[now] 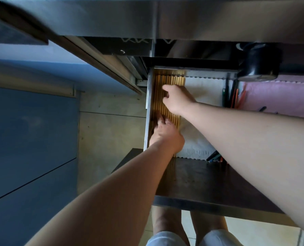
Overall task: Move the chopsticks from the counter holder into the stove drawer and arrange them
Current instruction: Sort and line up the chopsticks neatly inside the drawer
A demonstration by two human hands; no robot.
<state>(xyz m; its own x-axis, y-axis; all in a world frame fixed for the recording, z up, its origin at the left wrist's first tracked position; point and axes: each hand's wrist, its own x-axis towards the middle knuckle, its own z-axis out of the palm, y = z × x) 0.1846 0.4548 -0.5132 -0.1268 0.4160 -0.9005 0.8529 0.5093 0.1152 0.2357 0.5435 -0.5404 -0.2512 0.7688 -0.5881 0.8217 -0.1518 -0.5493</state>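
Nearest, the drawer's [192, 178] dark, smooth front panel juts toward the person; past it, steel walls hold a white paper liner [201, 137] with a scalloped edge; along the left wall lie the chopsticks [167, 110], pale bamboo, slender, packed side by side in a ribbed row; the left hand [162, 134] presses flat on their near ends, grip spread; farther in, the right hand [176, 100] rests on them, grip loosely curled, clamped on nothing I can make out; coloured pens [233, 98] lie at the liner's right.

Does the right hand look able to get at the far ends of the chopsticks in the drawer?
Probably yes: the right hand already rests on the chopsticks near their far ends, and the open drawer leaves them uncovered.
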